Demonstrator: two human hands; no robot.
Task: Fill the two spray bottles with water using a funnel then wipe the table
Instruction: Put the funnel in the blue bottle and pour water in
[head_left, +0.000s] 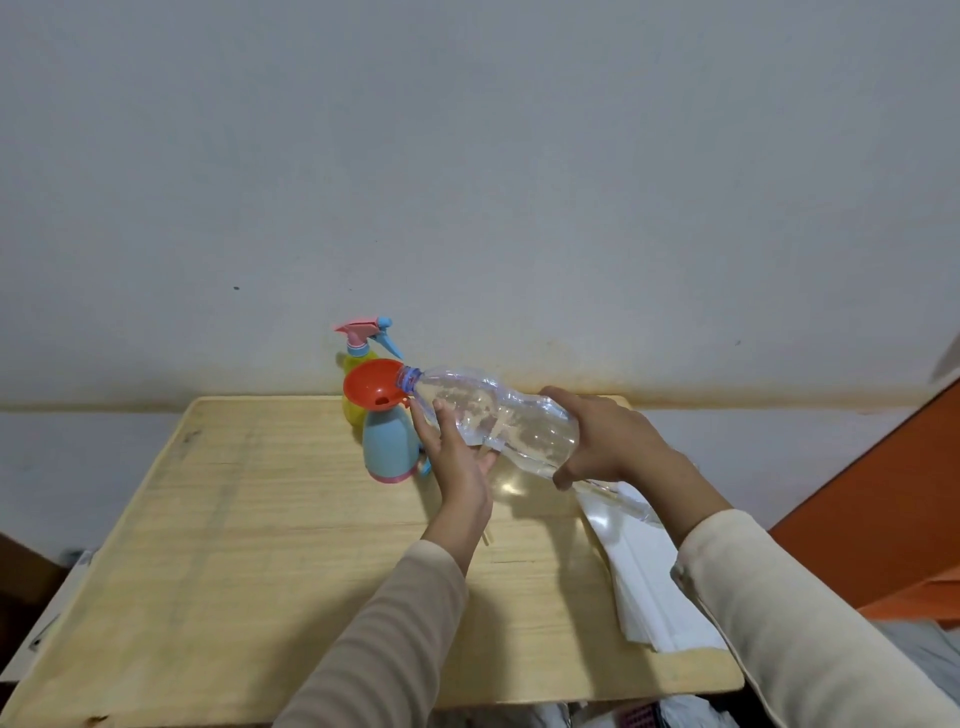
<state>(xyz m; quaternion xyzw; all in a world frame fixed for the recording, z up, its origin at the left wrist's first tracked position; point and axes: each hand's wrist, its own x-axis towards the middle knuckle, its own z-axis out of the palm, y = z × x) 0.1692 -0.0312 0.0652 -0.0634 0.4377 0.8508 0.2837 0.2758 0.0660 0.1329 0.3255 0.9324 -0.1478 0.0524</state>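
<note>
Two bare hands in beige sleeves hold a clear plastic water bottle (498, 418), tipped nearly flat, above a light wooden table (218, 545). The right hand (605, 441) wraps the bottle's base end, fingers curled around it. The left hand (457, 457) supports the bottle from below near its middle, fingers loosely together and the thumb laid along the near side. The bottle's open neck rests at the rim of an orange-red funnel (374, 387). That funnel sits in the top of a blue spray bottle (389, 447) with a pink base, standing upright near the far edge of the tabletop, just beside the left hand. Directly behind it, at the far edge against the wall (467, 182), stands a yellow spray bottle (353, 395) with its pink and blue trigger head (366, 332) on. White folded paper or cloth (644, 566) lies along the right edge of the tabletop, partly under the right forearm.
</note>
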